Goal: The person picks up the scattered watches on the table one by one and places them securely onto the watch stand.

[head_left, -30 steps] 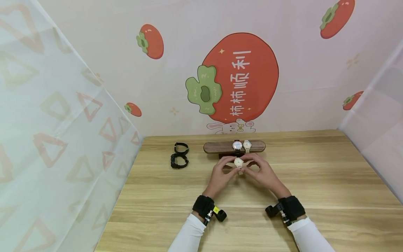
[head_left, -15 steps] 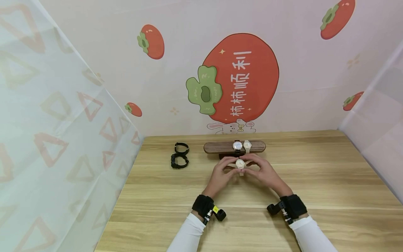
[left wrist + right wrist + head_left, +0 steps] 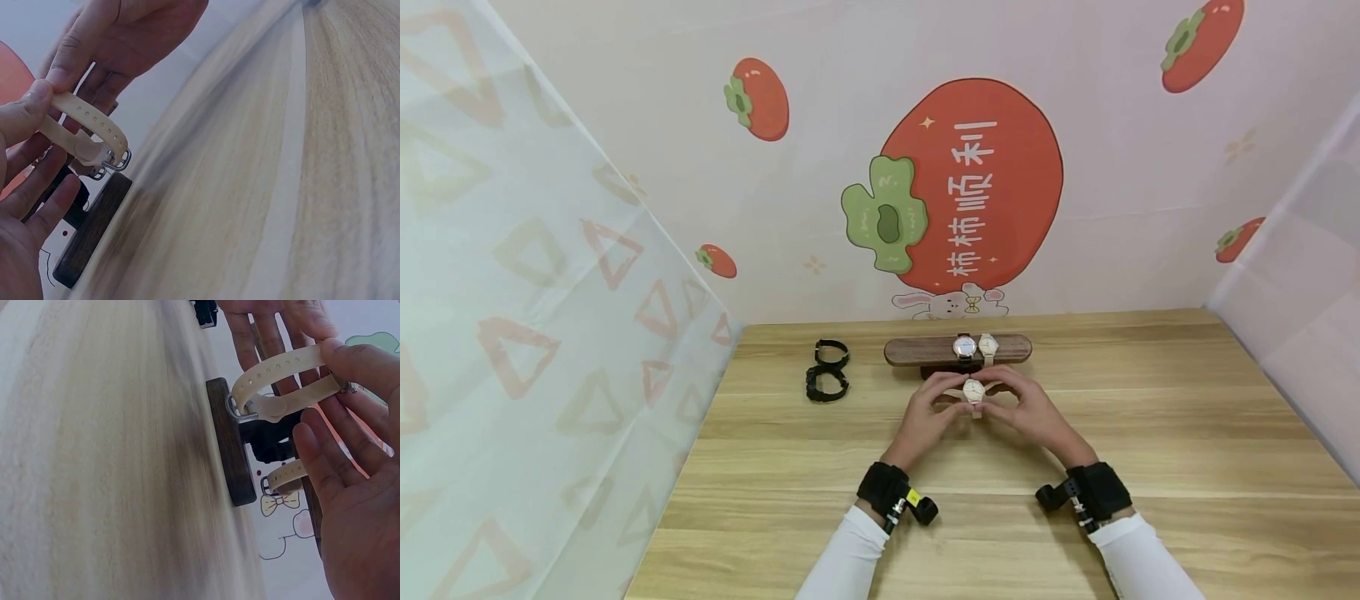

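Between both hands, a cream-strapped wristwatch (image 3: 973, 392) is held just in front of a dark wooden watch stand (image 3: 917, 352). My left hand (image 3: 925, 417) pinches its left side with thumb and fingers; my right hand (image 3: 1028, 414) pinches the right side. The left wrist view shows the looped strap (image 3: 94, 119) with punched holes and a silver buckle (image 3: 117, 161). On the stand's bar sit a dark-strapped watch (image 3: 965, 347) and another cream watch (image 3: 988, 347). Part of the stand's base is hidden behind the hands.
Two black watches (image 3: 831, 354) lie looped on the wooden table (image 3: 760, 467), left of the stand. A wall with a persimmon print (image 3: 1015, 192) rises behind the table's back edge. A patterned side panel (image 3: 550, 375) borders the left.
The held watch has shifted slightly right and toward the person, its dial now facing up more squarely. Both hands keep their hold and have barely moved.
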A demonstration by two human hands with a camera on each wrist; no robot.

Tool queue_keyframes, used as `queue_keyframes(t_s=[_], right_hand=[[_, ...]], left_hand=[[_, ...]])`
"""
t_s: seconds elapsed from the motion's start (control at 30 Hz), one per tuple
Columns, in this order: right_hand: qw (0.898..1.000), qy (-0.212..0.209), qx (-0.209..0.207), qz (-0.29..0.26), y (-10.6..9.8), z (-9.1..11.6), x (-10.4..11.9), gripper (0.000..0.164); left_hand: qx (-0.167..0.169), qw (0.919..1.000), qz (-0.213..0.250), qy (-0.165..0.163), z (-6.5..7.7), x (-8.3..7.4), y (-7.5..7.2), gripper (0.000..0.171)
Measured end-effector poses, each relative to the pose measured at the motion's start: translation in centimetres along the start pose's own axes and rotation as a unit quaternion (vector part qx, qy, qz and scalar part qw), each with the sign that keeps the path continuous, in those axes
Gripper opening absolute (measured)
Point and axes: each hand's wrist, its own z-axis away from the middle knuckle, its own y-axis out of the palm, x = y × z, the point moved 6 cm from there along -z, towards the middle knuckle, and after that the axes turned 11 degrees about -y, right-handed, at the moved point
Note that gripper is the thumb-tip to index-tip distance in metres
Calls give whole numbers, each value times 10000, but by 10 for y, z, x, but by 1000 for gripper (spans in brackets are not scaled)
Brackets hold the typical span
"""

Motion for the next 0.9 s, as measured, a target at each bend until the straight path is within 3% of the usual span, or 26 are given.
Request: queue_keyframes(t_s=[0.2,0.47,0.9], right_hand=[[9999,58,-108,111,-3,1,-3,45],[9993,205,-226,223,-15,0,-7,45],[9982,318,-428,287,-42,-1,-17,47]], left_hand=[[10,9999,-138,-20,-3,-1,-3,49],[-246,9996,-158,21,-5,-5,-17,41],[-1220,9910,-366,403,-4,-4,-52,34]])
